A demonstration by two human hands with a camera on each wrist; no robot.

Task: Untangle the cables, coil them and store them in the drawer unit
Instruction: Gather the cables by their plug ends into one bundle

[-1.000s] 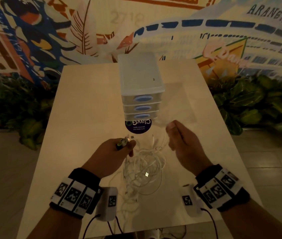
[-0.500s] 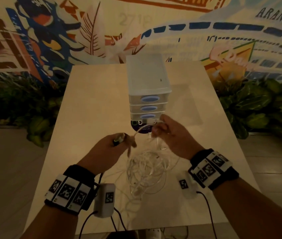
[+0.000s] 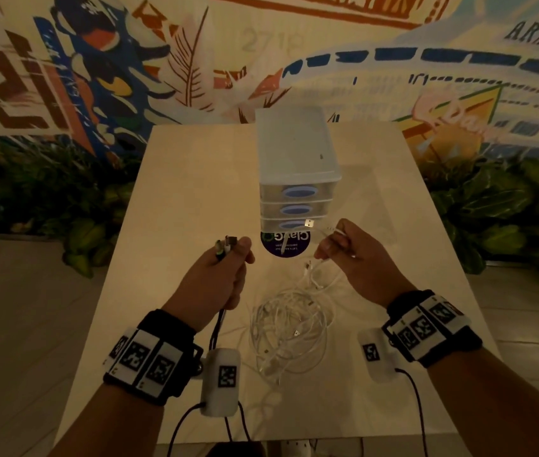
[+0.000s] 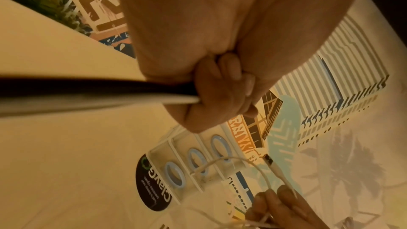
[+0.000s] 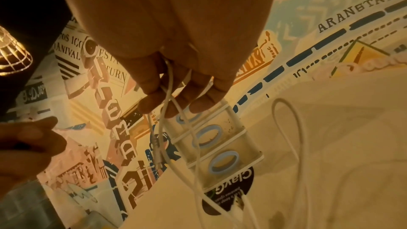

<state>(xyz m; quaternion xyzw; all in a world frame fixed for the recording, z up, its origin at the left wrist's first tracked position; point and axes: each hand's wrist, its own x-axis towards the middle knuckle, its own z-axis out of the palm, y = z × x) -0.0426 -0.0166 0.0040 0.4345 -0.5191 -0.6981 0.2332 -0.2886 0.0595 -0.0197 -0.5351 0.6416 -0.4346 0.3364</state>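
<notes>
A tangle of white cables [image 3: 289, 328] lies on the table between my hands. My left hand [image 3: 217, 278] grips a bundle of cable ends [image 3: 225, 247], black and white, with the plugs sticking up past the fingers [image 4: 220, 91]. My right hand [image 3: 357, 258] holds a white cable [image 5: 169, 97] whose USB plug [image 3: 309, 222] points toward the drawer unit [image 3: 296, 166]. That translucent unit has three drawers with blue oval handles, all closed, and stands just beyond both hands.
A dark round sticker [image 3: 285, 244] lies on the pale table [image 3: 179, 192] in front of the drawer unit. Green plants [image 3: 505, 206] line the floor on both sides below a painted mural wall. Sensor wires hang from my wrists near the table's front edge.
My right hand has picked a white cable end out of the tangle and lifted it toward the drawer unit. My left hand has risen slightly, still gripping its cable ends.
</notes>
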